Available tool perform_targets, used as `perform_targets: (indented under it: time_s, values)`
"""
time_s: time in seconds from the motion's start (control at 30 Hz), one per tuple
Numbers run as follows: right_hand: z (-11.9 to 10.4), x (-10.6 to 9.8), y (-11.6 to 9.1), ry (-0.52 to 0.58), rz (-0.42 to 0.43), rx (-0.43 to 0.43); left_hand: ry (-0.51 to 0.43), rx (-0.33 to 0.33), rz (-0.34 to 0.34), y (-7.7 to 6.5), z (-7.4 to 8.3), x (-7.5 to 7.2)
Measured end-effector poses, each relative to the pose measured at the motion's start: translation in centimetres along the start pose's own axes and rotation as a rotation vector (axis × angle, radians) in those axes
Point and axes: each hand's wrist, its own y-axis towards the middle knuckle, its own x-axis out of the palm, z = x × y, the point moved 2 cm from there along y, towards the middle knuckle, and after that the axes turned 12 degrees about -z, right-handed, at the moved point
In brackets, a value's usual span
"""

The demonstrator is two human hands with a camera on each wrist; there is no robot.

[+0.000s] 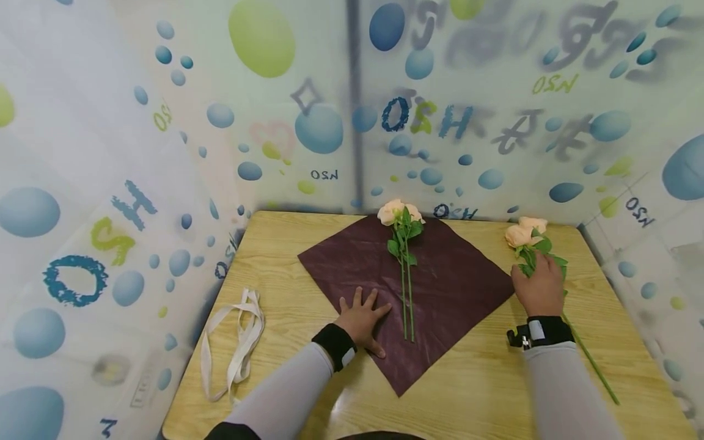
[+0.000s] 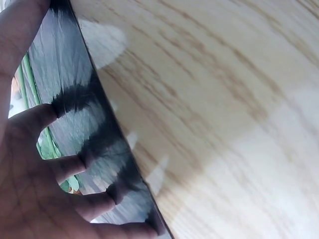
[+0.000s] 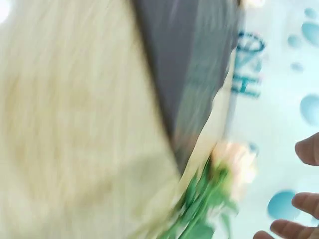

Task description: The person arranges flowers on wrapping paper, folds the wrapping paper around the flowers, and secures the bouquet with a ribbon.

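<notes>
A square of dark maroon wrapping paper (image 1: 456, 269) lies cornerwise on the table. Two pale peach roses (image 1: 392, 212) with long green stems rest on it, blooms toward the wall. My left hand (image 1: 361, 319) presses the paper's left front edge, fingers spread; in the left wrist view its fingertips (image 2: 107, 201) touch the dark sheet. On the right, my right hand (image 1: 540, 289) is over the leaves of more peach roses (image 1: 525, 233) lying beside the paper. In the right wrist view its fingers (image 3: 304, 201) are apart, with the rose bloom (image 3: 233, 164) blurred below them.
A loosely looped white ribbon (image 1: 247, 336) lies at the left of the wooden table (image 1: 297, 391). One long stem (image 1: 594, 366) runs toward the front right, past my right forearm. A wall covering with printed bubbles (image 1: 319, 128) borders the table's back and sides.
</notes>
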Motion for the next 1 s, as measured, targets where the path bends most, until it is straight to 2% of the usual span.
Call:
perform_targets:
  time_s: [0.1,0.2,0.3,0.43,0.67,1.0]
  values:
    - [2.1,-0.5,-0.3,-0.038,-0.016,0.077,0.0,-0.001,-0.008,-0.2,0.0,-0.2]
    - [3.8,-0.6,-0.6,-0.056,-0.068,0.163,0.004,-0.001,-0.015,-0.2,0.0,-0.3]
    - [4.9,-0.7,-1.0,-0.049,-0.135,0.237,0.005,-0.002,-0.016,-0.3,0.0,-0.2]
    - [5.9,-0.8,-1.6,-0.043,-0.173,0.294,0.019,-0.006,-0.005,-0.4,0.1,-0.2]
    - [7.5,-0.7,-1.8,-0.104,-0.183,0.277,0.037,-0.01,-0.002,-0.8,0.2,-0.5]
    - [8.1,-1.1,-2.0,-0.149,-0.289,0.306,0.025,-0.006,-0.007,-0.4,0.1,-0.3]
